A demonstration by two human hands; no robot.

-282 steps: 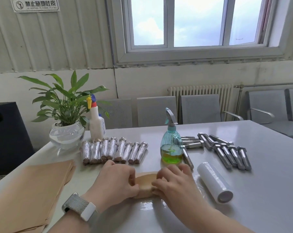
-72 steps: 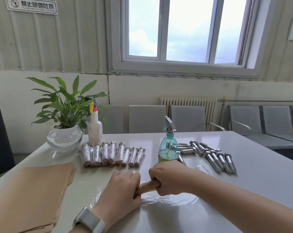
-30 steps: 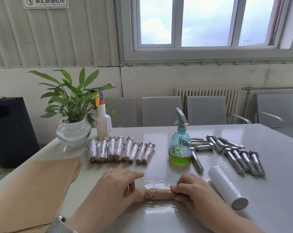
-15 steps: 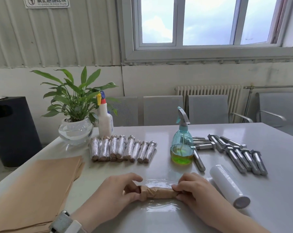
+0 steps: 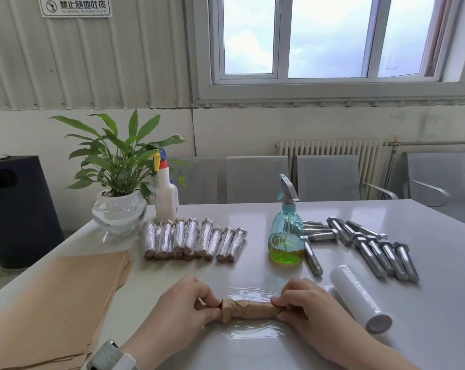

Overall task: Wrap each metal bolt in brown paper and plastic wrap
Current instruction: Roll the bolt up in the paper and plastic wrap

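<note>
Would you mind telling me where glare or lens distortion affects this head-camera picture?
Head view: daylight from the window leaves pale sheen on the table and bright glints on the plastic wrap under the paper-wrapped bolt; the wide-angle lens bows the wall panels and window frame near the edges; focus looks sharp throughout.

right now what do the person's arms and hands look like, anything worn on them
Both forearms are bare, with no sleeves in view, and neither the left hand nor the right hand wears a glove. The left wrist carries a watch on a grey woven band with a white part beside it. No rings show.
</note>
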